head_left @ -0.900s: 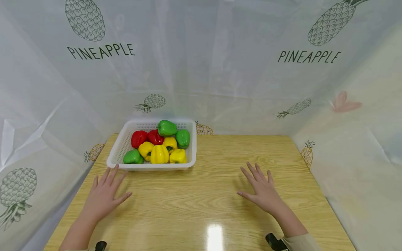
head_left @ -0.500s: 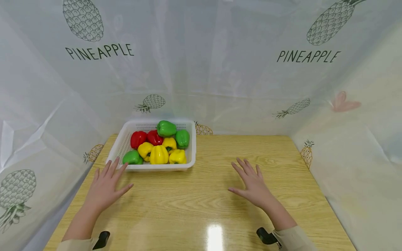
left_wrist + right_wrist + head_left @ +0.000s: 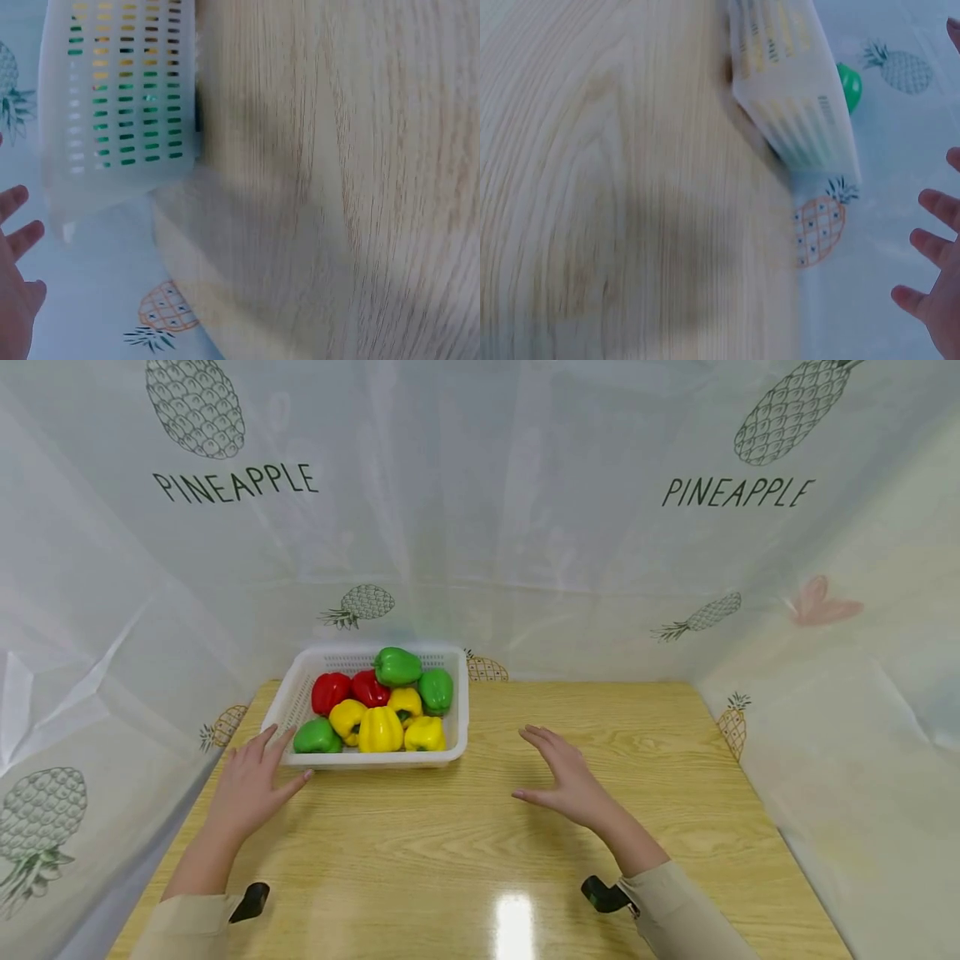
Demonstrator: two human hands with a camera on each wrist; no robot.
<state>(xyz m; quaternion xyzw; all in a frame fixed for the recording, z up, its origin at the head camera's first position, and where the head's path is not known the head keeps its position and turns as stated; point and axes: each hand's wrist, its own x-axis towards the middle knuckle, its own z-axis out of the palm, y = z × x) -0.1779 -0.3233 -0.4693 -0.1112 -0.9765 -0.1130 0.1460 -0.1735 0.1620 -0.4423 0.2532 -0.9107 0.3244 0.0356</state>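
A white plastic basket point(image 3: 367, 758) with slotted walls stands at the back left of the table, filled with bell peppers. Among them are a large yellow pepper point(image 3: 380, 730) in front, a red pepper point(image 3: 331, 693), a green pepper point(image 3: 398, 667) on top and a green pepper point(image 3: 317, 737) at the near left corner. My left hand point(image 3: 246, 787) is at the basket's near left corner with fingers spread; whether it touches the rim I cannot tell. To the right of the basket, my right hand point(image 3: 566, 781) hovers over the table, thumb apart from the fingers, holding nothing.
The wooden table point(image 3: 480, 835) reaches back to a pale curtain point(image 3: 480, 527) printed with pineapples, which also hangs along both sides. Dark wrist devices point(image 3: 604, 895) sit at both sleeves. A bright reflection lies near the table's front.
My right hand has moved left toward the basket and turned more sideways. The left hand has shifted slightly forward to the basket's corner. The basket and peppers have stayed in place.
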